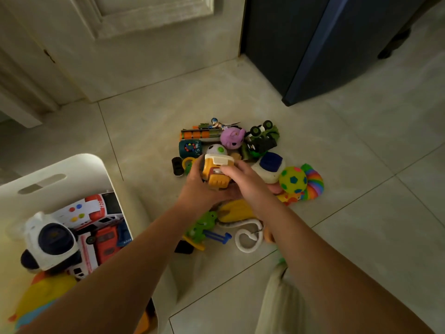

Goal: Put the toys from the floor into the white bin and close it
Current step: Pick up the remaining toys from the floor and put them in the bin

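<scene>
Item: yellow-and-white rigid plastic robot toy (216, 171) | Hold: left hand (196, 186) and right hand (243, 179) fingers clasp its sides | Handling: light, stiff, likely smooth; grip body | Destination: white plastic bin (72, 165)

Both hands, left (201, 183) and right (245, 180), cupped together (fingers curled).

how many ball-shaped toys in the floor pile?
2. A purple ball sits at the far side of the pile beside the green truck. A green spotted ball lies at the right, against the rainbow coil. The pile or arms may hide others.
</scene>
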